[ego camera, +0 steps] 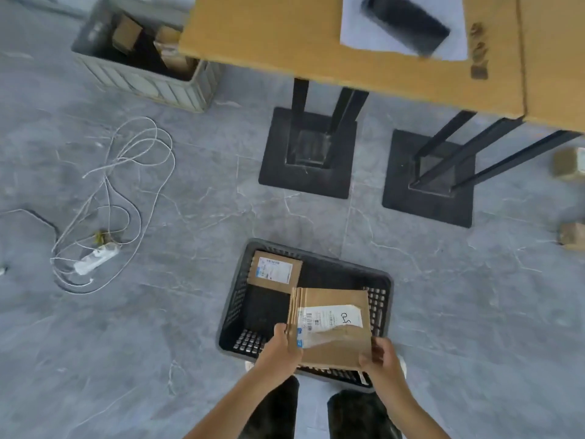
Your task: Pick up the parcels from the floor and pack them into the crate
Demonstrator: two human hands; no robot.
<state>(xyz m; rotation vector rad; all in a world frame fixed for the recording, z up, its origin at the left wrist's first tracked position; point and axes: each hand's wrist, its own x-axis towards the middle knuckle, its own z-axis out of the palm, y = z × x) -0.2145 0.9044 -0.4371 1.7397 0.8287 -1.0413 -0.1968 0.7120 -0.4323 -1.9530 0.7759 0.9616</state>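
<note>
Grey floor (158, 327), black crate (384, 282) at the feet, one parcel (273, 270) already inside. Both hands, left (280, 350) and right (380, 359), grip a box (332, 324) over it, so next it probably gets lowered flat beside the parcel.

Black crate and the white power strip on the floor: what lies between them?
In the head view, only bare grey floor lies between the black crate and the power strip, apart from the strip's white cord looped close around it.

A wooden table (269, 42) on black square bases (275, 172) stands over grey veined floor tiles (158, 343) (white cable (142, 142) coiled nearby).
</note>
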